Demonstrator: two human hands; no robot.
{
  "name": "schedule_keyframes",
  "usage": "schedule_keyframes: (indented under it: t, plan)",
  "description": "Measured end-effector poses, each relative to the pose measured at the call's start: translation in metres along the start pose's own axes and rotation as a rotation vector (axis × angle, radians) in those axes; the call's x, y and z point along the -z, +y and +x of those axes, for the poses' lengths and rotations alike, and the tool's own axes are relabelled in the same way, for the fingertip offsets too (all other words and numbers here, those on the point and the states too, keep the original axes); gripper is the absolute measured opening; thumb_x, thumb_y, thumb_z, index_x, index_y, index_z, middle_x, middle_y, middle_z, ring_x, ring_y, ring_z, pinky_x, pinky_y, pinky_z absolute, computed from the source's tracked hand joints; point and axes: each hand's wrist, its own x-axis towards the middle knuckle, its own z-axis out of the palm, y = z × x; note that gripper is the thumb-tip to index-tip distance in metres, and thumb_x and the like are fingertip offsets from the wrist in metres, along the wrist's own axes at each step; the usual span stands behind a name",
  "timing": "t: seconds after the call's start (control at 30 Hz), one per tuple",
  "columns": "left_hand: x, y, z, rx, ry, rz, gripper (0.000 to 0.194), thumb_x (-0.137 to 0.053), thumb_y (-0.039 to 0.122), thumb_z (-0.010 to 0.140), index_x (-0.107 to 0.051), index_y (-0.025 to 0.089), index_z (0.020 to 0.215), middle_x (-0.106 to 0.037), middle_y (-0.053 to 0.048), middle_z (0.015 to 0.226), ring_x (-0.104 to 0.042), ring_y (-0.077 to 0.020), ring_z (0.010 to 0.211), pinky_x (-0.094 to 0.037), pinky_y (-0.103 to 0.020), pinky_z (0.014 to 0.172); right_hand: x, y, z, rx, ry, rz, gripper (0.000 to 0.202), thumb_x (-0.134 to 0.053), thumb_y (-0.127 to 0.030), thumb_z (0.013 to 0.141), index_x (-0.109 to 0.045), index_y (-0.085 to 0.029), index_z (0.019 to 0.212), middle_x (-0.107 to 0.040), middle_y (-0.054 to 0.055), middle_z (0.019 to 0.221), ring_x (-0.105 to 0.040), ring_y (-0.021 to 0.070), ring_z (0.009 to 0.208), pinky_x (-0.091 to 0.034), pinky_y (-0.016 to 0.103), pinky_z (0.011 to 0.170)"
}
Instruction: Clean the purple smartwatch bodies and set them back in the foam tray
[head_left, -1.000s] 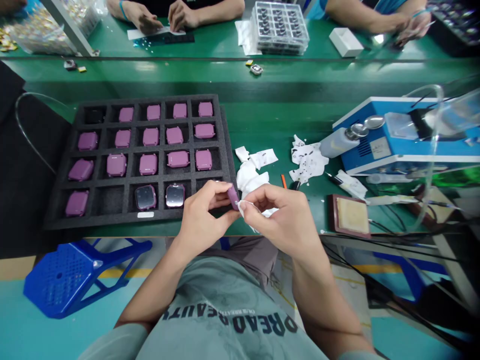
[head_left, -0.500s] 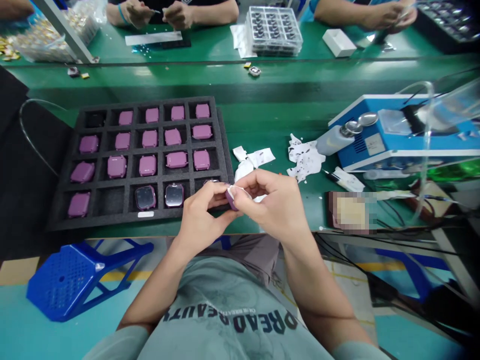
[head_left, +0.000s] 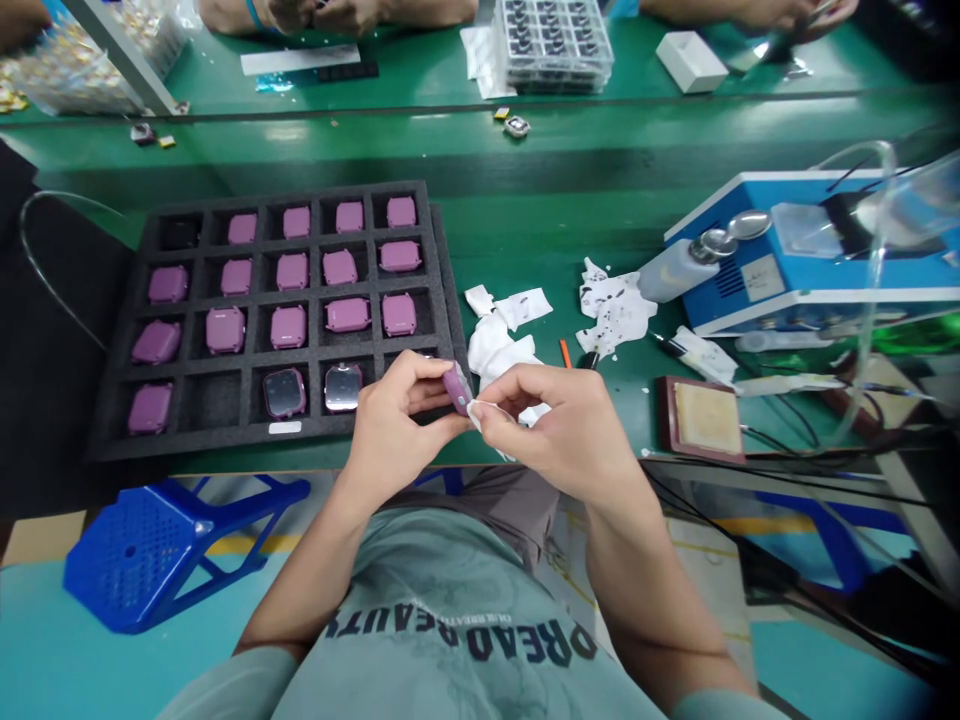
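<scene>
On the left of the frame lay a black foam compartment tray (head_left: 214, 402) of similar purple casings. Near the centre, the left hand (head_left: 394, 415) had its fingers pinching a purple, rounded watch casing (head_left: 454, 388). Beside it, the fingers of the right hand (head_left: 559, 430) pinched a crumpled white wipe (head_left: 472, 411) at the casing's lower end. Wiping seemed in hand; the next stroke called for a steady grip and light pressure. The casing looked smooth, tilted, nearly edge-on (its far face was hidden), with a small pale spot.

Blue stool (head_left: 150, 565) on floor (head_left: 45, 650); clear compartmented box (head_left: 556, 48), white box (head_left: 691, 64) to its right.
</scene>
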Motion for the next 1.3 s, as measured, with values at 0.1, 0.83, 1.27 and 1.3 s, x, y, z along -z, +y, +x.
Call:
schedule_keyframes:
  t: [0.1, 0.83, 1.27, 1.3]
  plan:
    - [0.001, 0.001, 0.001, 0.017, 0.007, -0.019, 0.054, -0.1, 0.026, 0.061, -0.065, 0.02, 0.101, -0.078, -0.002, 0.097, -0.081, -0.0222, 0.092, -0.069, -0.036, 0.089, 0.002, 0.004, -0.001, -0.03, -0.026, 0.0, 0.009, -0.069, -0.016, 0.079, -0.074, -0.02, 0.073, -0.071, -0.002, 0.065, -0.06, 0.0112, 0.058, -0.046, 0.025, 0.057]
    - [0.001, 0.013, 0.002, 0.1, 0.01, -0.132, 0.062, -0.104, 0.025, 0.051, -0.064, 0.019, 0.098, -0.078, -0.003, 0.095, -0.08, -0.0206, 0.085, -0.07, -0.033, 0.083, 0.01, 0.021, -0.005, -0.098, 0.183, 0.091, 0.012, -0.075, -0.026, 0.082, -0.074, -0.019, 0.072, -0.071, 0.001, 0.065, -0.063, 0.0126, 0.057, -0.052, 0.024, 0.054]
    - [0.003, 0.018, 0.003, 0.13, 0.02, -0.156, 0.065, -0.104, 0.023, 0.049, -0.059, 0.02, 0.096, -0.078, -0.002, 0.09, -0.08, -0.0195, 0.079, -0.069, -0.029, 0.075, 0.008, 0.019, -0.006, -0.086, 0.187, 0.078, 0.013, -0.075, -0.027, 0.085, -0.075, -0.02, 0.074, -0.073, 0.001, 0.068, -0.064, 0.0133, 0.059, -0.052, 0.025, 0.056]
    - [0.003, 0.019, 0.003, 0.129, 0.02, -0.157, 0.065, -0.104, 0.022, 0.049, -0.059, 0.02, 0.096, -0.078, -0.001, 0.088, -0.08, -0.019, 0.078, -0.068, -0.028, 0.074, 0.008, 0.016, -0.006, -0.064, 0.188, 0.066, 0.012, -0.075, -0.026, 0.085, -0.074, -0.021, 0.074, -0.073, 0.0, 0.068, -0.064, 0.0133, 0.06, -0.053, 0.025, 0.057]
